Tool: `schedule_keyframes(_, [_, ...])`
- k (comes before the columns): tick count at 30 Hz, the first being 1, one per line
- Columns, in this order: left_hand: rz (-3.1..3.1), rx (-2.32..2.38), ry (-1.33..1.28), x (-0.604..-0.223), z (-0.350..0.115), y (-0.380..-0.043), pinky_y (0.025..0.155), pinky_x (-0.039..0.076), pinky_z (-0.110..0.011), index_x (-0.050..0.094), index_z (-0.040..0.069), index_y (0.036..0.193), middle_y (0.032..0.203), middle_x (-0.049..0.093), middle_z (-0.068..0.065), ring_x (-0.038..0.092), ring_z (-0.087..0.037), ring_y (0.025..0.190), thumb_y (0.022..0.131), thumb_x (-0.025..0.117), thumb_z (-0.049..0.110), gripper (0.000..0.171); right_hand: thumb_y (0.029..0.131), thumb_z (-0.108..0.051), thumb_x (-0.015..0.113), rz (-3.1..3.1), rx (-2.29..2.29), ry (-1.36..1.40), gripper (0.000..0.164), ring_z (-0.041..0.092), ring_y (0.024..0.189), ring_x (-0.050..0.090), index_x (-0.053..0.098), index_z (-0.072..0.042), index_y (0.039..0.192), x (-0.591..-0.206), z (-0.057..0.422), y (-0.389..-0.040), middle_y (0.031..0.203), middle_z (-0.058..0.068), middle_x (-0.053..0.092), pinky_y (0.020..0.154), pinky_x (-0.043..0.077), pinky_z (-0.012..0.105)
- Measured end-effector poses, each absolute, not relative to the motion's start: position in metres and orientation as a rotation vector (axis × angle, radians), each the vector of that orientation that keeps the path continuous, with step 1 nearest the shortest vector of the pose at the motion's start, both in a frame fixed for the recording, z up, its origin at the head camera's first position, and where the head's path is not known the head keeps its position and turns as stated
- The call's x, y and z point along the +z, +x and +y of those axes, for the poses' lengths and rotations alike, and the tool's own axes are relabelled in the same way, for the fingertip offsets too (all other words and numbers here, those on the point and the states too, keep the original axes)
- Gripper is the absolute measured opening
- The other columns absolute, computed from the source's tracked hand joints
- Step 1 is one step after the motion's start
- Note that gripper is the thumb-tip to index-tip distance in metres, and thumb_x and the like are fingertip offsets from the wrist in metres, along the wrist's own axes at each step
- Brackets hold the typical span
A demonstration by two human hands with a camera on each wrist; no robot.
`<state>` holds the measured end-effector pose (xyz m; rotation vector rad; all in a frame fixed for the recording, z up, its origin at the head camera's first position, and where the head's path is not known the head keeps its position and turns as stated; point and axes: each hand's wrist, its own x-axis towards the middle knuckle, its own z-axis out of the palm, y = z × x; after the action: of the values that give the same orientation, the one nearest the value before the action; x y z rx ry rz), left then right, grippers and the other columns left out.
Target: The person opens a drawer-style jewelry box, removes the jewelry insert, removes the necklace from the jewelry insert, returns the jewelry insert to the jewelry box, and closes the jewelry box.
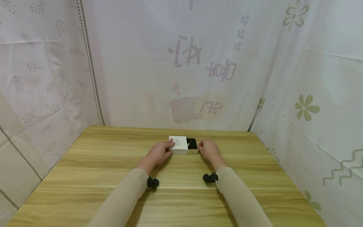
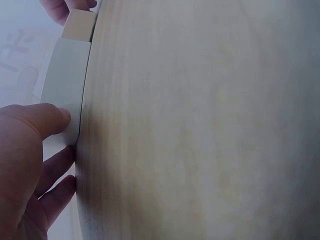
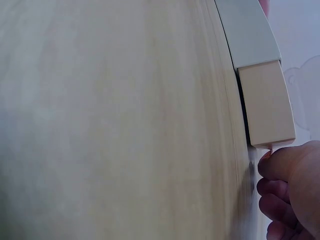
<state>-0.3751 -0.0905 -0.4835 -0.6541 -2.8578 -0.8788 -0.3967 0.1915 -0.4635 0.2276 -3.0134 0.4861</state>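
A small white jewelry box [image 1: 178, 148] with dark lettering lies on the table, its inner tray [image 1: 193, 151] slid partway out to the right. On the tray's black lining shows a small silvery piece of jewelry [image 1: 189, 143], too small to identify. My left hand [image 1: 159, 153] grips the white sleeve at its left end, thumb on the near side, as the left wrist view also shows. Beside the tray's right end, my right hand [image 1: 210, 149] has its fingers curled. In the right wrist view its thumb and forefinger pinch a thin pull tab [image 3: 270, 149] at the tray's end.
The wood-grain table [image 1: 181, 201] stretches toward me from the box, which sits near its far edge. Patterned white curtains [image 1: 136, 78] hang behind and at both sides. A small black device [image 1: 153, 183] is worn at each wrist.
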Motion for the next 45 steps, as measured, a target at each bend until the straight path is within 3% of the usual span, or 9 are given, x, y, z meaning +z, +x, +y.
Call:
schedule_keyframes(28, [-2.853,-0.890,-0.665,-0.480,-0.092,-0.372,0.129,0.043,-0.053,0.063,0.013,0.157,0.171,0.050,-0.005,0.051,-0.037,0.156,0.107,0.072,0.012,0.051,0.110,-0.016,0.063,-3.009,0.459,0.209,0.017,0.030,0.099,0.075,0.078,-0.008,0.108,-0.468,0.201,-0.399,0.107,0.011,0.079,0.092,0.063,0.049])
schedule_keyframes(36, [-2.865,-0.883,-0.650,-0.481,-0.091,-0.373,0.129,0.043,-0.051,0.062,0.016,0.158,0.172,0.049,-0.004,0.051,-0.035,0.157,0.108,0.071,0.014,0.051,0.110,-0.016,0.062,-3.022,0.463,0.198,0.017,0.026,0.092,0.072,0.077,-0.009,0.105,-0.469,0.202,-0.401,0.102,0.009,0.078,0.087,0.063,0.048])
schedule_keyframes(45, [-2.868,-0.879,-0.660,-0.481,-0.091,-0.374,0.129,0.043,-0.051,0.061,0.017,0.159,0.172,0.048,-0.002,0.050,-0.034,0.157,0.108,0.071,0.014,0.052,0.111,-0.016,0.061,-3.017,0.449,0.193,0.018,0.028,0.095,0.073,0.078,-0.010,0.106,-0.468,0.205,-0.402,0.105,0.009,0.078,0.089,0.063,0.049])
